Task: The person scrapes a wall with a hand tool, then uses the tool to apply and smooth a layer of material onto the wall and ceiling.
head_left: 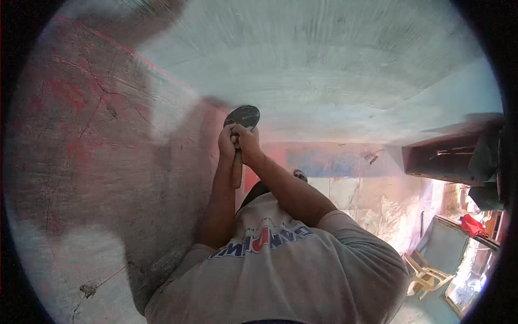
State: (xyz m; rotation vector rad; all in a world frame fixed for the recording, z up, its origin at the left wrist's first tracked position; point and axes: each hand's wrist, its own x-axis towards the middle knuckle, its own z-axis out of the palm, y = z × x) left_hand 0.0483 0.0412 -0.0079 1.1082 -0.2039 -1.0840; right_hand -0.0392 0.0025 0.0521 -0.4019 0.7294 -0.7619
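Both my hands are closed together around a tool with a dark round disc (pixel 244 114) and a straight tan handle (pixel 237 171). My left hand (pixel 225 141) wraps it from the left side, its fingers meeting those of my right hand (pixel 248 142) just below the disc. The handle runs back from the hands toward my chest. Behind the disc, a corner joins a patchy grey and pinkish wall (pixel 108 146) on the left and a pale, streaked surface (pixel 324 59) above. I cannot tell the tool's exact kind.
My shirt (pixel 280 281) fills the lower middle. A dark shelf-like recess (pixel 453 154) stands out at the right. Lower right are a cream plastic chair (pixel 423 275), a red cloth (pixel 473 225) and a bright opening. Loose wires (pixel 372 156) stick out of the far wall.
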